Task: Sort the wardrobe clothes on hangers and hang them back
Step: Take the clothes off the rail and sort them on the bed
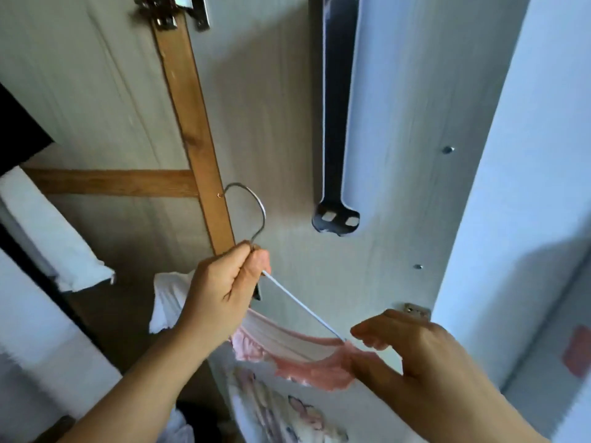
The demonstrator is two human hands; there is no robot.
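Observation:
My left hand [220, 289] pinches a thin white hanger [300, 306] just below its metal hook [252, 206], holding it up inside the wardrobe. A pink and white garment with a ruffled collar [297, 356] hangs on it, and a printed picture shows lower down. My right hand [412, 356] holds the pink fabric at the hanger's right end with curled fingers. The dark wardrobe rail [334, 123] runs overhead, above and right of the hook.
Wooden battens [192, 123] cross the wardrobe's pale back panel. White clothes [51, 231] hang at the left, with another white piece [168, 298] behind my left wrist. The wardrobe's side panel [454, 187] and a light wall stand at the right.

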